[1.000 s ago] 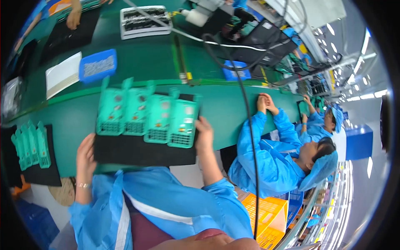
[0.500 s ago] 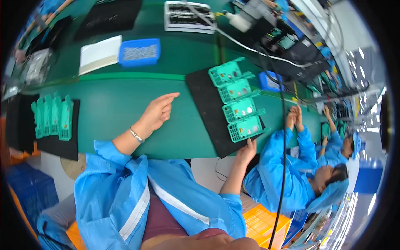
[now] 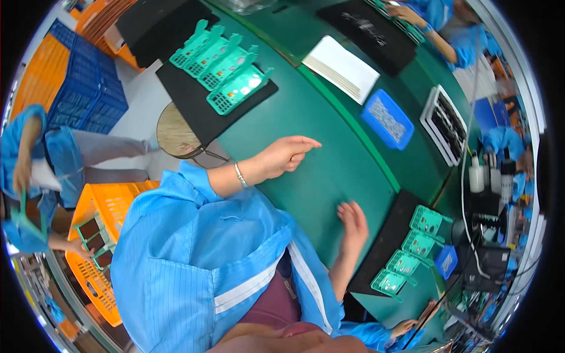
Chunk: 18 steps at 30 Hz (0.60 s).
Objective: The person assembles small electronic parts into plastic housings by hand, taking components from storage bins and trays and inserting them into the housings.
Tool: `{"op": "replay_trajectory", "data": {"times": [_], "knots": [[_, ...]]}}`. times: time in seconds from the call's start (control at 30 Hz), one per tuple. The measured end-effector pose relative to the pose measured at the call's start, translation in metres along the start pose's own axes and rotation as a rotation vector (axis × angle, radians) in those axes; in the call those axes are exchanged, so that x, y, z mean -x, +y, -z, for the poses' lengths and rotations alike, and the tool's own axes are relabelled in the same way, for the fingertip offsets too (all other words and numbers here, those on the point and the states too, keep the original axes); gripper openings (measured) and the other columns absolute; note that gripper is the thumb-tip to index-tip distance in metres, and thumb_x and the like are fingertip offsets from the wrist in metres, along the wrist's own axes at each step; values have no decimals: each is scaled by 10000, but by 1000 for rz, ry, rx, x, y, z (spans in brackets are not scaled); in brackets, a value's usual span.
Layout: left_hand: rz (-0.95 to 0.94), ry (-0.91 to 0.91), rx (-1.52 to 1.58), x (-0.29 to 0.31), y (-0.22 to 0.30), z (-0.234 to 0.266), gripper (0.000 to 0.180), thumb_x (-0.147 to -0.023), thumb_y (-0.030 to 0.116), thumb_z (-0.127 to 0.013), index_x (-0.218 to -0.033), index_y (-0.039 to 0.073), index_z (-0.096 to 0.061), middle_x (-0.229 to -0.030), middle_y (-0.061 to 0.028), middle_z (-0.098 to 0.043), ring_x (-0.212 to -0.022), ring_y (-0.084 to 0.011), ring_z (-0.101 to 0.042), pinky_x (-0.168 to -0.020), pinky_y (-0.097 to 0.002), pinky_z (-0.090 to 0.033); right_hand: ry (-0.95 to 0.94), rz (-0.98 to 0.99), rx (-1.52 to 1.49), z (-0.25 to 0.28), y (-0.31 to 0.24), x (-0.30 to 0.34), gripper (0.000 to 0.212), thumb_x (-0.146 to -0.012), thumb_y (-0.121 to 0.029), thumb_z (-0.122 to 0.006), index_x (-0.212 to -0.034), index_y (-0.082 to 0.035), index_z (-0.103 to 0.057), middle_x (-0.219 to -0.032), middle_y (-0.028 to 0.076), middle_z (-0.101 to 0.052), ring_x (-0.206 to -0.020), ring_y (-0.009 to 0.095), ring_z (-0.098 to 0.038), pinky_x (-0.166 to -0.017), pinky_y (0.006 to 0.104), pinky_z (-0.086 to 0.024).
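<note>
My left hand (image 3: 285,157) hovers over the green table (image 3: 300,206), its index finger pointing forward and the other fingers curled in. Whether something small sits in that pinch is hidden. Farther right and nearer, my right hand (image 3: 353,228) is held above the table with fingers extended and nothing visible in it. Beside it, a black mat (image 3: 381,242) bears several green plastic housings (image 3: 404,263) with small round metal parts, standing in a row. Another row of similar green housings (image 3: 236,89) stands on a black mat (image 3: 187,93) at the far left, beyond my left hand.
Past the green divider strip (image 3: 353,129) are a blue bin (image 3: 402,143) of small metal parts, a white board (image 3: 341,67) and a white tray (image 3: 428,117). A round stool (image 3: 176,132) stands left. There, a person holds green frames by an orange crate (image 3: 94,288).
My view has turned to the left, bringing the left-hand housings nearer the middle. My right hand has left the edge of the right-hand housings and opened over the table. My left hand keeps its pose.
</note>
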<state>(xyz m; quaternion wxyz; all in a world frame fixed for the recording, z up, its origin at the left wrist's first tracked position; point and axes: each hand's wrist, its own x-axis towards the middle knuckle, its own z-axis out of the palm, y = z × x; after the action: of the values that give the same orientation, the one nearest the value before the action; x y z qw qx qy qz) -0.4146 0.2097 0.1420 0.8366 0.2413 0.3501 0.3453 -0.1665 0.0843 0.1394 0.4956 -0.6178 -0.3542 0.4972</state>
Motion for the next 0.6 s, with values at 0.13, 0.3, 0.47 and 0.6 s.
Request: {"op": "replay_trajectory", "data": {"times": [0.13,0.3,0.47,0.6], "knots": [[-149,100,56,31,33,40,259,-953,168,-455,-1155,26,-532,-569,86,-296,-454,-20,-224,-404,-194,-173,-406,-163,-24,-110,3,-60,406,-890,-74,-545,-1260,67,-454,-1182,183,-563,-1035,234,-588,-883,305,-481],[-251,203,192,67,47,86,244,-956,154,-448,-1152,39,-536,-562,84,-304,-439,-19,-232,-399,-192,-176,-536,-244,-123,-228,-7,-105,577,-861,-89,-590,-1348,67,-323,-1306,208,-453,-1132,247,-524,-936,314,-438],[-316,262,355,84,45,110,235,-951,144,-456,-1143,36,-540,-556,83,-307,-432,-17,-236,-394,-190,-178,-393,-259,-286,-294,-18,-108,790,-841,-126,-627,-1417,42,-113,-1304,196,-417,-1151,250,-485,-962,336,-392],[-353,266,370,86,43,118,233,-949,144,-461,-1138,36,-544,-554,84,-309,-434,-16,-243,-396,-187,-189,-316,-358,-382,-309,-15,-120,619,-834,-162,-641,-1325,33,-318,-1053,116,-532,-919,176,-552,-789,300,-453]]}}
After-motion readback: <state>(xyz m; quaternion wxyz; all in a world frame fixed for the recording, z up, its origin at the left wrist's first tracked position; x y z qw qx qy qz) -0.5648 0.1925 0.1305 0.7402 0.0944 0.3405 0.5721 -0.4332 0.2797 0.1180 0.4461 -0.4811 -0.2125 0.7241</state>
